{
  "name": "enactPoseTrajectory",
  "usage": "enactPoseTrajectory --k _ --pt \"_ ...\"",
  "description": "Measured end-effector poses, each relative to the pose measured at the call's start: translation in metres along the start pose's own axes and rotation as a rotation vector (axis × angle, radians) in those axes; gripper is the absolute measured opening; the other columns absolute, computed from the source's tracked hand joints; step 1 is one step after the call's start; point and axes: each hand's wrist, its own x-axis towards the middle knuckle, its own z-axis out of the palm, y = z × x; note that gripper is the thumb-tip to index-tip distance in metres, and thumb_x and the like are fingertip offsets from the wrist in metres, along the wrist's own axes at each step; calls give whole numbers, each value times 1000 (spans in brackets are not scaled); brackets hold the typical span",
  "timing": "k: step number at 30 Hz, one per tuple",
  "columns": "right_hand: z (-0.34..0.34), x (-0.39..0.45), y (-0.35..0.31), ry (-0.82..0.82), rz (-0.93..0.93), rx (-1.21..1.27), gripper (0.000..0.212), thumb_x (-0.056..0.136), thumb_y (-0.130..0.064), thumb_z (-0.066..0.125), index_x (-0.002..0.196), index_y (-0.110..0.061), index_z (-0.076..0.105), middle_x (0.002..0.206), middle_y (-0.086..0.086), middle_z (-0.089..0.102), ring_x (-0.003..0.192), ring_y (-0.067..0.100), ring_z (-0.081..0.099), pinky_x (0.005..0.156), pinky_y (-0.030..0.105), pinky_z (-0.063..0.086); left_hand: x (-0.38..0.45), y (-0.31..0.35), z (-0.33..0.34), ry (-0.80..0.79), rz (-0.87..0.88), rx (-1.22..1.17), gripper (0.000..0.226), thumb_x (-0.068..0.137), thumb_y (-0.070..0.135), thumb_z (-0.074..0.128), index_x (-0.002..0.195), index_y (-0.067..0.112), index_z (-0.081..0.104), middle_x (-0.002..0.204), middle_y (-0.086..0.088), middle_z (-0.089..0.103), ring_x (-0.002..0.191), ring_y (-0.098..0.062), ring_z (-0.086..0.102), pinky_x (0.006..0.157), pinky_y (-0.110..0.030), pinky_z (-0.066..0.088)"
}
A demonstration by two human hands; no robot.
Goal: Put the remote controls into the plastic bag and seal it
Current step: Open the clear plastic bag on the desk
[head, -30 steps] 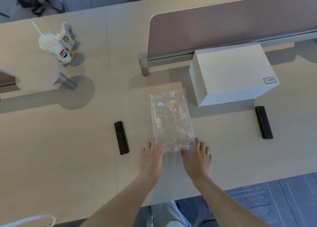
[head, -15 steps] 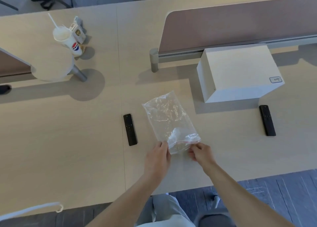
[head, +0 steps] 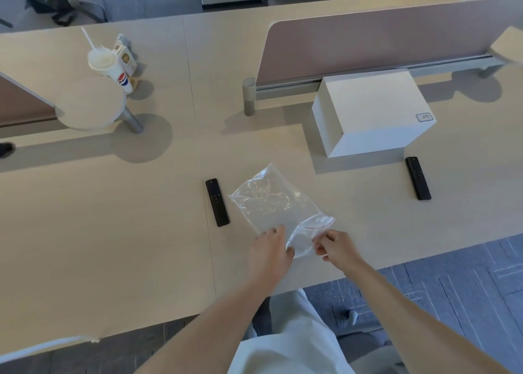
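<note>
A clear plastic bag point(head: 271, 201) with a red seal line lies crumpled on the pale desk, its mouth end lifted toward me. My left hand point(head: 270, 250) pinches the near left side of the mouth. My right hand point(head: 338, 246) pinches the near right edge. Nothing is inside the bag. One black remote control point(head: 217, 202) lies flat just left of the bag. A second black remote control point(head: 418, 177) lies far to the right, in front of a white box.
A white box point(head: 370, 113) stands behind the bag at the right, below a pink desk divider point(head: 382, 37). A lidded paper cup with a straw point(head: 109, 65) and a small carton stand at the far left. The desk's front edge point(head: 311, 284) runs close below my hands.
My hands went from lying flat on the bag's near end to pinching its mouth. The bag has turned anticlockwise and its mouth end has risen off the desk.
</note>
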Motion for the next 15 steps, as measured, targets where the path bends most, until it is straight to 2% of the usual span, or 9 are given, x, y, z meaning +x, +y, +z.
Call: enactPoseTrajectory --k 3,7,9,11,13,15 --pt "-14 10 -6 -65 -26 -125 26 95 -10 52 85 -8 75 76 6 74 70 17 71 64 31 53 9 11 1 -61 6 -40 11 98 25 52 94 15 53 90 -5 62 83 -26 60 70 -33 42" --pt "-48 36 -19 -189 -73 -282 27 95 -10 52 85 -2 75 74 6 72 67 16 67 62 28 51 24 46 1 -234 -111 -73 26 99 23 47 76 12 53 73 -5 56 71 -25 51 62 -33 37" --pt "-64 51 -28 -246 -95 -338 26 96 -11 54 87 4 74 72 6 71 65 16 64 62 29 51 31 63 6 -307 -199 -191 34 97 24 49 71 6 62 70 -10 66 66 -28 57 61 -34 47" --pt "-76 67 -39 -283 -128 -365 25 94 -11 57 87 7 74 69 6 68 61 13 61 59 26 49 38 77 13 -311 -297 -372 41 95 24 50 70 1 73 74 -12 78 68 -30 71 75 -35 61" --pt "-84 80 -52 -303 -155 -371 21 91 -7 60 83 4 76 63 1 67 51 4 58 52 17 46 45 86 19 -265 -398 -520 42 93 23 52 67 0 76 72 -12 80 71 -30 76 81 -36 64" --pt "-85 94 -64 -344 -179 -384 21 89 -4 62 75 -5 77 57 -6 65 43 -3 54 48 13 42 52 93 20 -200 -482 -630 41 91 22 54 66 0 78 69 -12 80 66 -29 77 80 -38 65"
